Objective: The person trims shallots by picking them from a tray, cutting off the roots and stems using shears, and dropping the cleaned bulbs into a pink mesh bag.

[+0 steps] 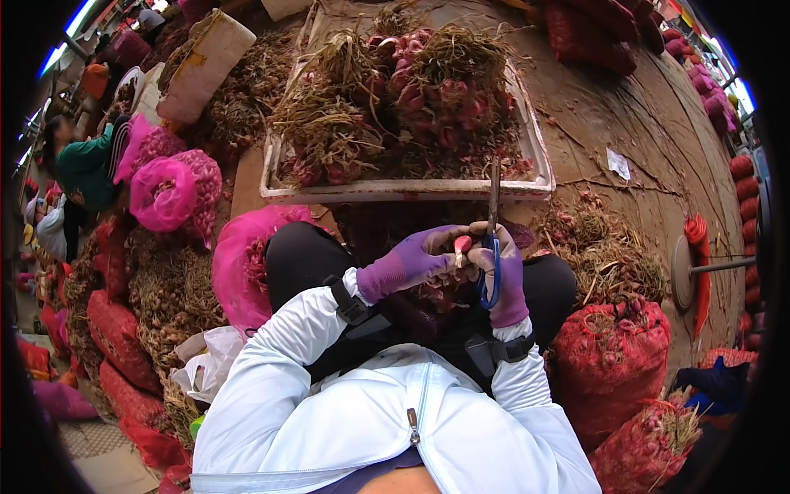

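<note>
My left hand (429, 253), in a purple knit work glove, holds a small pink-red shallot (462, 243) between its fingers, with the pale end downward. Close beside it, my right hand (505, 265), gloved alike, grips scissors with blue handles (495, 272); their long blades point away from me, and I cannot tell whether these are parted. The right fingertips are near the shallot. Beyond both hands stands a white foam box (407, 191) heaped with bunches of shallots (453, 99) with dry stems. Below the hands, dark purple netting with loose bits lies between my knees, partly hidden.
Pink mesh bags (231, 265) of shallots stand at the left, a filled red mesh sack (608, 370) at the right. Dry stem heaps (608, 253) flank me. A white plastic bag (213, 364) lies at my left. A person in green (86, 163) sits far left.
</note>
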Demonstrator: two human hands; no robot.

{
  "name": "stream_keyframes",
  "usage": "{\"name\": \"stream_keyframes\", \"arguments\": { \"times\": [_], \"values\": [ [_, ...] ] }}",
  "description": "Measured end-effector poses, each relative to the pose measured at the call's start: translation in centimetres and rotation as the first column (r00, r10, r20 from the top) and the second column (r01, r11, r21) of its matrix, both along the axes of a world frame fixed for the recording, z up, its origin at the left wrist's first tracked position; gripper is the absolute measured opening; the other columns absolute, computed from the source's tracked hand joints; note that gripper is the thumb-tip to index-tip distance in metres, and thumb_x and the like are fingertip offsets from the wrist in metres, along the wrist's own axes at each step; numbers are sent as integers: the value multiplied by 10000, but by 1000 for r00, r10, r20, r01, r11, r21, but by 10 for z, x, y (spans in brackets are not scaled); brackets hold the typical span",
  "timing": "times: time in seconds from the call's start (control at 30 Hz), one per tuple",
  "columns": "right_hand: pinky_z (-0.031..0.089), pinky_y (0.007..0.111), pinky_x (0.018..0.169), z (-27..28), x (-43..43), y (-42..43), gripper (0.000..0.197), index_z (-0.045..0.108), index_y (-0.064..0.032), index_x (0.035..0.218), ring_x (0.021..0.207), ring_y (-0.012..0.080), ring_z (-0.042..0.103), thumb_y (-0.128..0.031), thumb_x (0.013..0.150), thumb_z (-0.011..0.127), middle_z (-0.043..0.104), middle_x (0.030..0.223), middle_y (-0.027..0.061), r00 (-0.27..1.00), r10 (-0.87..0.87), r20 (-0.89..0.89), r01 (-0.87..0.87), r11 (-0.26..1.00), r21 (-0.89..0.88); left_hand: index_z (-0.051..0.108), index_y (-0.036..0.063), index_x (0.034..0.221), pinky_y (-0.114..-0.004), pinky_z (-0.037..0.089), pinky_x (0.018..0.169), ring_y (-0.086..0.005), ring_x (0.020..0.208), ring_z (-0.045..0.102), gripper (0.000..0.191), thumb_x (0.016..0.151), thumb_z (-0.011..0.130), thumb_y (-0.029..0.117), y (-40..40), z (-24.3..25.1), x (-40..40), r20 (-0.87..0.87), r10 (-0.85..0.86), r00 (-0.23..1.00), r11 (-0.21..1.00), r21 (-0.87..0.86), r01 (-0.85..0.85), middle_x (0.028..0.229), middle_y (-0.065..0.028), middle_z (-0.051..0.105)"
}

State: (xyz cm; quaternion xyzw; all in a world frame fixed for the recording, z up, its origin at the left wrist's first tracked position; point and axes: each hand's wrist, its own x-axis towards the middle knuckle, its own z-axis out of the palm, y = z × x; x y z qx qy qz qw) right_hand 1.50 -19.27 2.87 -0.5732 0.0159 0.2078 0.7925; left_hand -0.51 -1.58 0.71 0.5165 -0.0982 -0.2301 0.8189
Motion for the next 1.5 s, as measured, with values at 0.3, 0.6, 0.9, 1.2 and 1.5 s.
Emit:
{"name": "stream_keyframes", "arguments": {
  "times": [0.3, 0.6, 0.9, 1.2, 1.5],
  "values": [
    [423, 173, 508, -15, -3, -7, 388, 538, -31, 1129, 573, 50, 530, 37, 758, 627, 608, 801, 18, 996, -81, 24, 82, 995, -55, 507, 32, 1266, -269, 458, 903, -97, 1031, 548, 467, 979, 503, 400, 5, -19, 3, -71, -1, 998, 993, -116, -7, 1137, -26, 559],
    [471, 190, 684, -24, -7, 13, 379, 550, -24, 1155, 755, 53, 549, 32, 794, 652, 586, 917, 17, 905, -307, 295, 364, 918, -161, 493, 50, 1274, -262, 475, 880, -108, 1051, 559, 414, 997, 483, 358, -2, -10, 1, -163, 23, 986, 989, -137, -46, 1142, -33, 571],
    [478, 205, 707, -29, -5, 12, 365, 548, -32, 1163, 756, 68, 576, 13, 815, 651, 634, 947, 27, 862, -108, 496, 324, 869, -374, 499, 32, 1303, -226, 480, 869, -80, 961, 590, 383, 974, 550, 220, -12, -37, 0, 224, 261, 939, 919, 239, -312, 1150, -22, 600],
    [431, 181, 580, -21, -6, 10, 302, 495, -34, 1144, 659, 38, 507, -41, 878, 638, 583, 868, 19, 969, -170, 178, 191, 976, -109, 479, 32, 1296, -261, 526, 809, -109, 964, 620, 374, 978, 542, 220, 5, -7, 13, -120, 323, 939, 945, -17, -327, 1109, -30, 612],
    [516, 275, 655, -2, -51, 11, 356, 438, -36, 1218, 724, 159, 612, -276, 960, 494, 617, 914, 102, 906, 396, -148, -371, 913, 170, 531, 61, 1201, -364, 468, 949, -186, 1039, 595, 294, 1000, 490, 271, 15, -8, 19, -210, 453, 866, 813, -301, -499, 1128, -59, 598]
  ]
}}
